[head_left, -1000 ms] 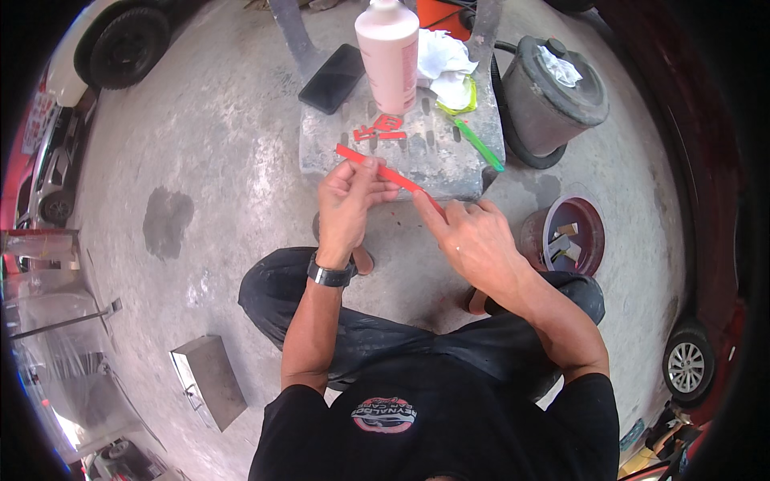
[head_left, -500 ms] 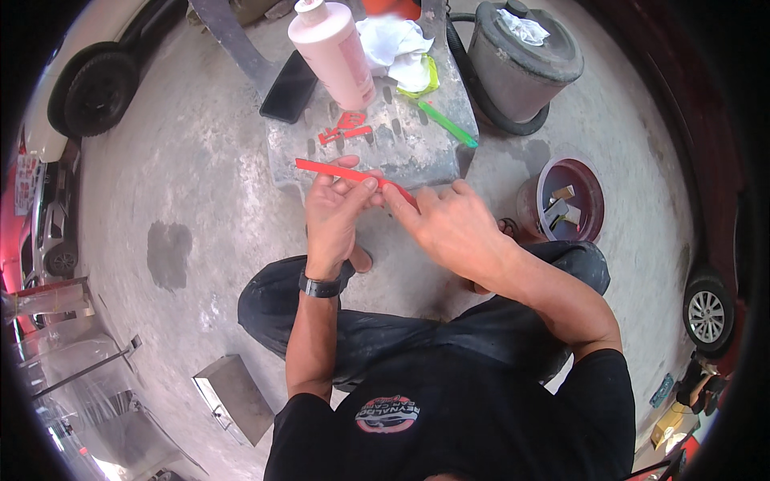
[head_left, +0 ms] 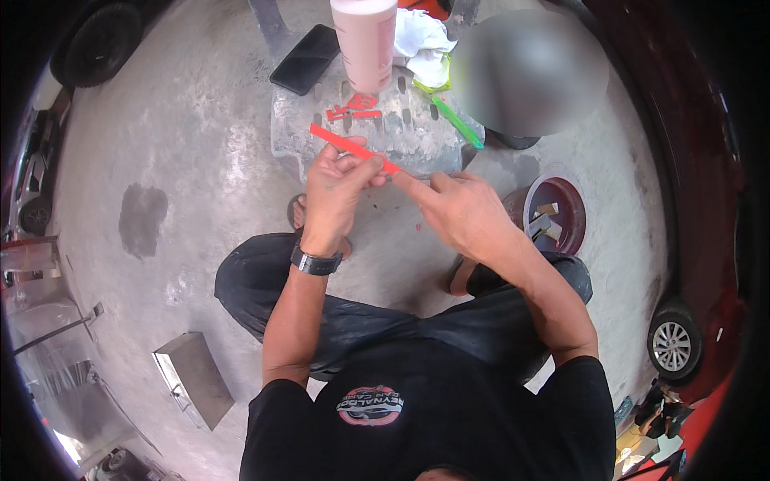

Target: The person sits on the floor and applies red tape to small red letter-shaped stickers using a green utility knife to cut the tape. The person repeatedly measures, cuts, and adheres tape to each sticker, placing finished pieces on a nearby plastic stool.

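Note:
A flat, narrow red strip (head_left: 345, 144) slants through the air in front of the grey plastic seat (head_left: 293, 148). My left hand (head_left: 338, 188) pinches it near the middle between thumb and fingers, and its far left end sticks out free. My right hand (head_left: 457, 208) is closed at the strip's near right end, the index finger pressed along it; its curled fingers hide what lies under them. Small cut red pieces (head_left: 357, 107) lie on the seat just beyond the strip. A green, slim-handled tool, perhaps a cutter knife (head_left: 457, 123), rests at the seat's right side.
On the seat stand a pink bottle (head_left: 365, 52), a black phone (head_left: 305, 60) and a crumpled white cloth (head_left: 425, 44). A dark red bucket (head_left: 573, 212) with scraps sits to the right. A metal box (head_left: 196, 381) is on the floor at lower left. Car wheels (head_left: 674, 345) border the space.
My view has shifted, so the seat appears higher. The strip is tilted more steeply, and less of it shows by my right hand. Both hands keep their hold.

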`<move>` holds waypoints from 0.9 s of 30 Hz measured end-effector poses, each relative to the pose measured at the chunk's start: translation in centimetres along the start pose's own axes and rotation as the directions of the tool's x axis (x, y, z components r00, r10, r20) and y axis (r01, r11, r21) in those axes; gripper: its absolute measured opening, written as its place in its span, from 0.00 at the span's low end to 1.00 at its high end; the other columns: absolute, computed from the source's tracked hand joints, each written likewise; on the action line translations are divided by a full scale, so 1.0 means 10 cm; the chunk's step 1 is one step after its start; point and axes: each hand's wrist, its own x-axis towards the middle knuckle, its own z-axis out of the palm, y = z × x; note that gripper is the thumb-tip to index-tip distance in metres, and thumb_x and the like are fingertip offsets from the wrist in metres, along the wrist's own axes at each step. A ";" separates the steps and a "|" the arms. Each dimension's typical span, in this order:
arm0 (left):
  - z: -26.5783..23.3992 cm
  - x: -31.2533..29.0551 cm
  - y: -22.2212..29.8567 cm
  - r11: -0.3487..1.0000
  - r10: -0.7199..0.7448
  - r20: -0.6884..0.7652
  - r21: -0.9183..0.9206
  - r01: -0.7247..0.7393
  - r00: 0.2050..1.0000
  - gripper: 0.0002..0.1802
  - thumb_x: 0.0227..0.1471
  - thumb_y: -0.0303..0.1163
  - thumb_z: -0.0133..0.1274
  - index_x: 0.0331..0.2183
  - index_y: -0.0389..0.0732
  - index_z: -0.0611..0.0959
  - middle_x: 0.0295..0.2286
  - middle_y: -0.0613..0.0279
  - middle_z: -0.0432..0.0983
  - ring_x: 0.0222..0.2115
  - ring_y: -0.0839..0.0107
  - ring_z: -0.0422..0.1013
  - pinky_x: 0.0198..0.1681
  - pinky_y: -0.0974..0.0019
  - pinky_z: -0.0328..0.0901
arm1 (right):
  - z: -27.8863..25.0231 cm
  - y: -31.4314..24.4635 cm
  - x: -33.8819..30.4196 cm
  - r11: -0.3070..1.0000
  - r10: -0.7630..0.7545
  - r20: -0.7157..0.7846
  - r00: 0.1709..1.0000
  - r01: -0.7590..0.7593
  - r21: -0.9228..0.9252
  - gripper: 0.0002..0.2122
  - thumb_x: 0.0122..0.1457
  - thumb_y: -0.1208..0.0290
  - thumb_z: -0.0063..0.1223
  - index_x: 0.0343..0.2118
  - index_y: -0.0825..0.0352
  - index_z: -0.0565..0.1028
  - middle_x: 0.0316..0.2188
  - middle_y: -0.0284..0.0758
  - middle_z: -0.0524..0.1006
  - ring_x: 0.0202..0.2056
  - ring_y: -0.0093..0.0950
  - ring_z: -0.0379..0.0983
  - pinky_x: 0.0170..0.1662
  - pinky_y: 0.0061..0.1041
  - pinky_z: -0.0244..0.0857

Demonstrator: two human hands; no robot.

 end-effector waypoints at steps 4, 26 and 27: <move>-0.02 -0.02 -0.01 0.995 -0.018 0.042 -0.095 0.022 0.999 0.25 0.56 0.25 0.63 0.53 0.32 0.72 0.34 0.56 0.84 0.29 0.73 0.79 0.35 0.73 0.71 | 0.02 -0.04 0.01 0.992 -0.039 -0.007 0.999 0.038 -0.121 0.28 0.52 0.74 0.60 0.60 0.58 0.71 0.29 0.38 0.74 0.32 0.41 0.78 0.44 0.43 0.70; 0.18 -0.21 0.06 0.970 0.051 0.105 0.232 -0.074 0.993 0.24 0.57 0.21 0.62 0.52 0.27 0.72 0.32 0.54 0.83 0.34 0.73 0.80 0.40 0.71 0.75 | 0.15 0.00 -0.03 0.717 0.368 0.187 0.911 -0.406 0.566 0.24 0.70 0.54 0.48 0.55 0.72 0.69 0.30 0.49 0.78 0.34 0.49 0.77 0.41 0.43 0.68; 0.16 -0.22 0.10 0.966 0.047 0.114 0.247 -0.074 0.992 0.23 0.57 0.22 0.62 0.51 0.27 0.73 0.32 0.53 0.84 0.34 0.73 0.80 0.40 0.71 0.75 | 0.15 0.01 0.01 0.709 0.352 0.230 0.907 -0.419 0.567 0.24 0.70 0.53 0.48 0.54 0.72 0.70 0.30 0.49 0.78 0.35 0.48 0.77 0.42 0.42 0.68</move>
